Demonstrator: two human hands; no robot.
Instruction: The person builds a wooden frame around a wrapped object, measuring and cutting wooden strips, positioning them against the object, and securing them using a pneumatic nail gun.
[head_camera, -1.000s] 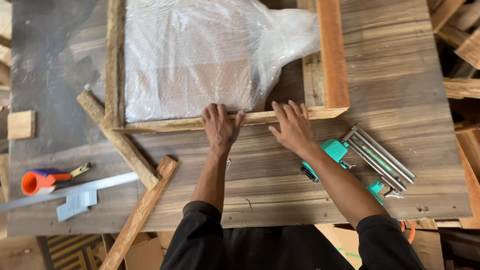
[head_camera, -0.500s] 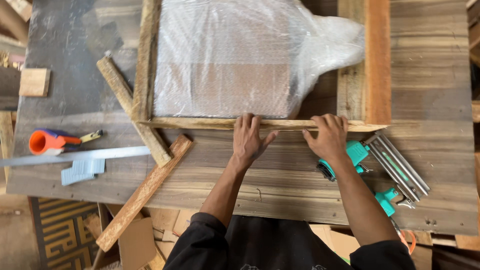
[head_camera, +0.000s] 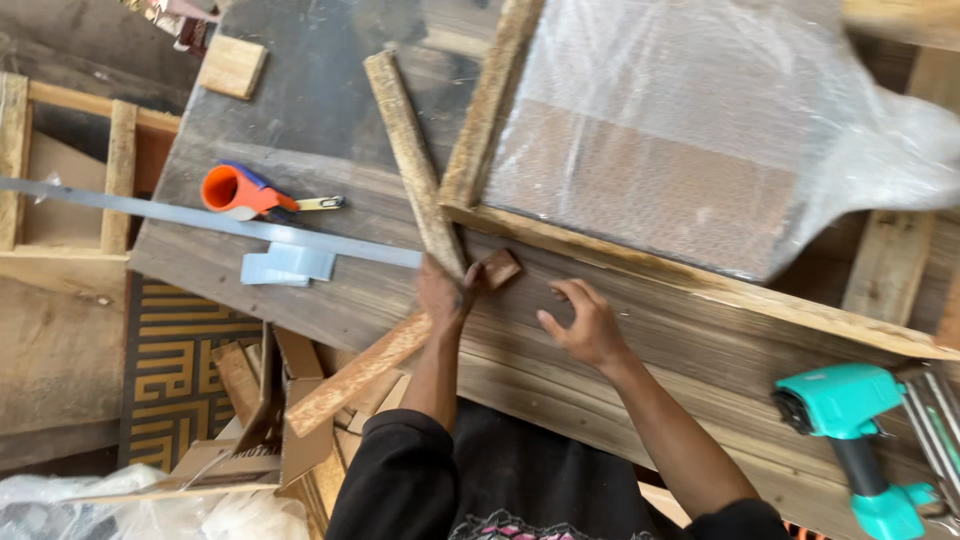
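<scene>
left hand off the frame rail since a second ago, now gripping rough wood strip | right hand open, at 3 o'clock, resting on workbench

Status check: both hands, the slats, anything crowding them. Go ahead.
Left hand gripping the lower end of the loose slat. Right hand open on the workbench. Reddish slat lies under the left hand.

Two bare hands, left and right, no gloves, rings or watch. Forearms bare up to black sleeves pushed above the elbows. Dark top with a pink-and-white print at the chest.
</scene>
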